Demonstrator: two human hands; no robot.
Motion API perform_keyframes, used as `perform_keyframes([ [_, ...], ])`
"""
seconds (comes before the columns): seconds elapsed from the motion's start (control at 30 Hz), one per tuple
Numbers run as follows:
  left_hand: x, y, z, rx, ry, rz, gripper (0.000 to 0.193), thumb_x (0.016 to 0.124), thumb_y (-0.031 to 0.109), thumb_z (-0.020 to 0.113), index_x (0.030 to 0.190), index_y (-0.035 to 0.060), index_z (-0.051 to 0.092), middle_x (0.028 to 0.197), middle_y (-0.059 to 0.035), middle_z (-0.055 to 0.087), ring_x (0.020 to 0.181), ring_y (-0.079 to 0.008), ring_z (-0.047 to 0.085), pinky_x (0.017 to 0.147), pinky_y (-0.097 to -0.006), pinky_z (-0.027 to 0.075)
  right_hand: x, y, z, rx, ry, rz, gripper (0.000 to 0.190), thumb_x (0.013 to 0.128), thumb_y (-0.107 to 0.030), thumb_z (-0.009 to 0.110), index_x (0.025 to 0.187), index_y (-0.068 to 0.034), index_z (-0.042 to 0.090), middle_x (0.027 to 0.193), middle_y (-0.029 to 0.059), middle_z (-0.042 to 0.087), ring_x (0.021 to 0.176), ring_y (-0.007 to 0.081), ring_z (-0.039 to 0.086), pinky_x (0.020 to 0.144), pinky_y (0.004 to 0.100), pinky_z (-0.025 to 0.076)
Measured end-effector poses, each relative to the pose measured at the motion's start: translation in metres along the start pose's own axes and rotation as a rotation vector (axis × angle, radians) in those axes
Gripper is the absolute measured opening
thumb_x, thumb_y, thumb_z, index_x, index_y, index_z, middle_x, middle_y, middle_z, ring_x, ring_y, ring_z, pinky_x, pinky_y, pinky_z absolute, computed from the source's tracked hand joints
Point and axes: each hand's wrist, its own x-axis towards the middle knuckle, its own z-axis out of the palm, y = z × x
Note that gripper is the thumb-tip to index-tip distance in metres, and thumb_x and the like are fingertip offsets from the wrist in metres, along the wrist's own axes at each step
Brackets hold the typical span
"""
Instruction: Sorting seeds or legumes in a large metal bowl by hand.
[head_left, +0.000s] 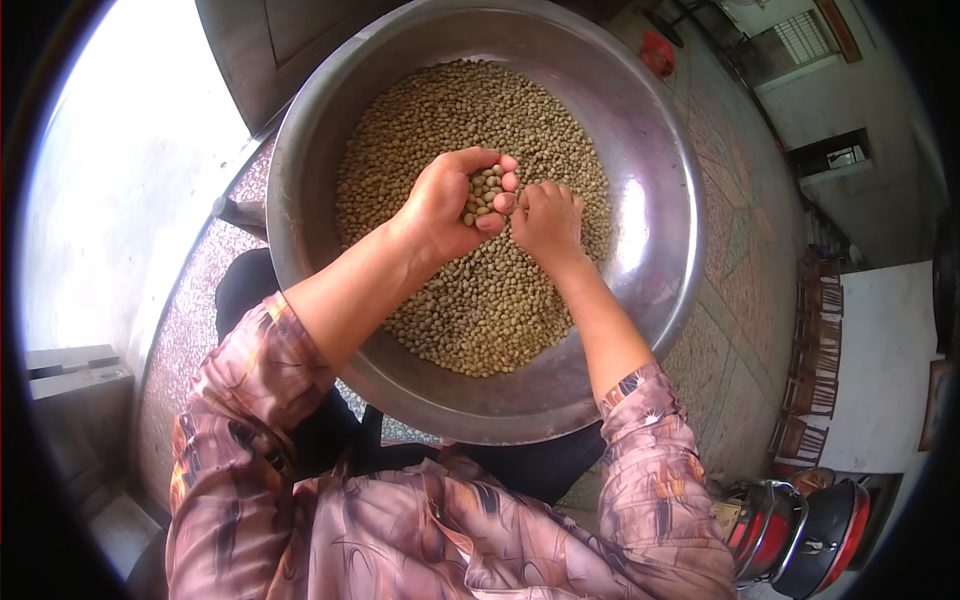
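A wide, shallow metal basin (667, 300) holds a broad layer of small greenish-tan beans (480, 322). Over the middle of the basin, my left hand (457, 195) is turned palm up, its fingers curled around a small heap of the same beans (484, 193). Close to its right, my right hand (550, 221) is palm down with bent fingers, right above the bean layer. The undersides of its fingers are hidden, so whether it pinches a bean does not show.
Wooden chairs (817, 352) line the wall at the right. Red and black things with metal frames (780, 532) stand at the lower right. A red plastic bag (657, 54) lies on the tiled floor (735, 247) beyond the basin. A box (79, 375) is at the left.
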Motion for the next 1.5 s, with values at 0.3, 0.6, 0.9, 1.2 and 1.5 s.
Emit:
perform_keyframes([
  [0.3, 0.000, 0.001, 0.000, 0.000, -0.029, -0.008, 0.014, 0.091, 0.016, 0.042, 0.088, 0.0054, 0.050, 0.073, -0.0025, 0.051, 0.056, -0.0099, 0.044, 0.038, -0.0204, 0.030, 0.002, 0.002, 0.005, 0.117, 0.020, -0.143, 0.005, 0.076, -0.012, 0.056, 0.080, -0.011, 0.059, 0.083, 0.0057, 0.058, 0.085, 0.0257, 0.055, 0.075, 0.0398, 0.040],
  [0.6, -0.002, 0.001, 0.002, 0.009, -0.003, -0.001, 0.014, 0.092, 0.017, 0.042, 0.088, 0.0057, 0.050, 0.073, -0.0021, 0.050, 0.056, -0.0095, 0.044, 0.038, -0.0200, 0.029, -0.001, -0.006, 0.008, -0.029, -0.043, -0.092, 0.009, 0.077, -0.017, 0.058, 0.080, -0.008, 0.059, 0.085, 0.0082, 0.060, 0.087, 0.0264, 0.056, 0.077, 0.0415, 0.041],
  [0.9, -0.001, 0.000, 0.001, 0.021, 0.002, -0.001, 0.014, 0.092, 0.017, 0.042, 0.088, 0.0059, 0.050, 0.072, -0.0018, 0.051, 0.055, -0.0098, 0.044, 0.038, -0.0207, 0.030, -0.002, -0.006, 0.007, 0.014, -0.010, -0.063, 0.010, 0.078, -0.017, 0.058, 0.085, -0.010, 0.057, 0.086, 0.0070, 0.061, 0.087, 0.0255, 0.056, 0.077, 0.0416, 0.041],
  [1.2, -0.002, 0.001, 0.002, 0.016, -0.005, -0.004, 0.014, 0.091, 0.016, 0.042, 0.088, 0.0060, 0.050, 0.071, -0.0020, 0.051, 0.056, -0.0101, 0.045, 0.038, -0.0205, 0.030, 0.000, -0.005, 0.008, 0.041, -0.062, -0.099, 0.007, 0.078, -0.015, 0.056, 0.083, -0.011, 0.055, 0.084, 0.0063, 0.059, 0.089, 0.0254, 0.056, 0.076, 0.0422, 0.040],
  [1.5, 0.001, -0.002, 0.001, 0.022, 0.003, -0.021, 0.013, 0.092, 0.016, 0.042, 0.089, 0.0062, 0.050, 0.072, -0.0014, 0.051, 0.056, -0.0101, 0.045, 0.038, -0.0209, 0.030, 0.014, 0.013, -0.033, 0.735, 0.096, 0.305, 0.004, 0.085, -0.011, 0.058, 0.088, -0.007, 0.058, 0.080, 0.0073, 0.064, 0.075, 0.0196, 0.062, 0.070, 0.0316, 0.048],
])
